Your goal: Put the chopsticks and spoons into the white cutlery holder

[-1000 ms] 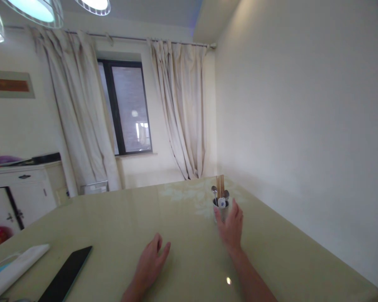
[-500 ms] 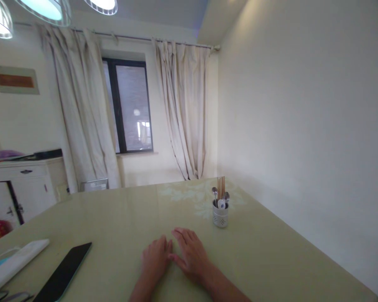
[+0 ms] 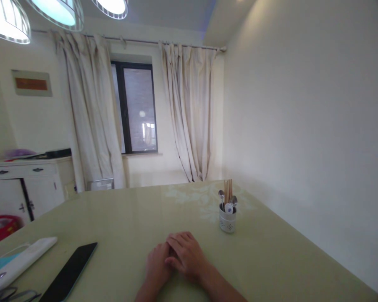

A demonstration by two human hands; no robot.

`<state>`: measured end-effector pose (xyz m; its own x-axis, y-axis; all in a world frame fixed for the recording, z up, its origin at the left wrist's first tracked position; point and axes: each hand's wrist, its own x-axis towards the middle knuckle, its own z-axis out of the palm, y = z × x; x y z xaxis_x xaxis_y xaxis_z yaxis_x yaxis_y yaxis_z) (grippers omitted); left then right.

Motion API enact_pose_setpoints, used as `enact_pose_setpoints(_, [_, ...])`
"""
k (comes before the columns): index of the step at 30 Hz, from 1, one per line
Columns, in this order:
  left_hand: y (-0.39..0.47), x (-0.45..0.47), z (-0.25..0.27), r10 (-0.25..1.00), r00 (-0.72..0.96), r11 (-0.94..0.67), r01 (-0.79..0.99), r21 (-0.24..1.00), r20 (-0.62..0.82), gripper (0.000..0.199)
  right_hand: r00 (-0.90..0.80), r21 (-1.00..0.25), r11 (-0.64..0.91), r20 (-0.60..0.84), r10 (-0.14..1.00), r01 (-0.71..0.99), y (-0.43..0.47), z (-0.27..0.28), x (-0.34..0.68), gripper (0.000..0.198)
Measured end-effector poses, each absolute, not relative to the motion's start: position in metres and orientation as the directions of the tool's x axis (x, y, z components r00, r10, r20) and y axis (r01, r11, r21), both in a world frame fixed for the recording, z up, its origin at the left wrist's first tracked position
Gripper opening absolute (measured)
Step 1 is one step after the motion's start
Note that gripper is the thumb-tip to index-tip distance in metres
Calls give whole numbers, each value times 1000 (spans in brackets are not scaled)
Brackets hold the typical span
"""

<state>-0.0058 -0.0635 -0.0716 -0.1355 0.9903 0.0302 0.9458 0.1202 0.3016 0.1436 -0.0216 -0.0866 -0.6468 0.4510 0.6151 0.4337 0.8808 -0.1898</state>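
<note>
My left hand point(image 3: 158, 262) rests on the green tabletop point(image 3: 119, 218) with its fingers loosely curled and no object visible in it. Over its fingers lies my right hand point(image 3: 189, 253), its fingers stretched out and its thumb against the left hand. Part of the left fingers is hidden beneath it. Ahead and to the right stands a white perforated utensil holder point(image 3: 227, 223), apart from both hands. Wooden chopsticks point(image 3: 228, 191) and metal spoons point(image 3: 221, 194) stick up out of it.
Left on the table lie a dark flat phone or tablet point(image 3: 71, 270), a long white power strip-like object point(image 3: 28, 260), a blue item point(image 3: 1, 265) and grey cables point(image 3: 17, 295). A wall point(image 3: 302, 126) borders the right side. A white cabinet point(image 3: 44, 188) stands at back left.
My right hand has moved left onto my left hand; before, the fingers were side by side with a small gap. The view has turned slightly left.
</note>
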Motion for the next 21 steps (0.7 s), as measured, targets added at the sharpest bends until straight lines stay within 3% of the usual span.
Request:
enact_pose_setpoints(14, [-65, -4, -71, 995, -95, 79, 951, 300, 40, 33, -574, -220, 824, 624, 531, 523, -27, -84, 149, 44])
enact_pose_setpoints(21, [-62, -6, -74, 993, -95, 72, 955, 287, 66, 34, -467, -165, 824, 756, 458, 542, -30, -74, 155, 39])
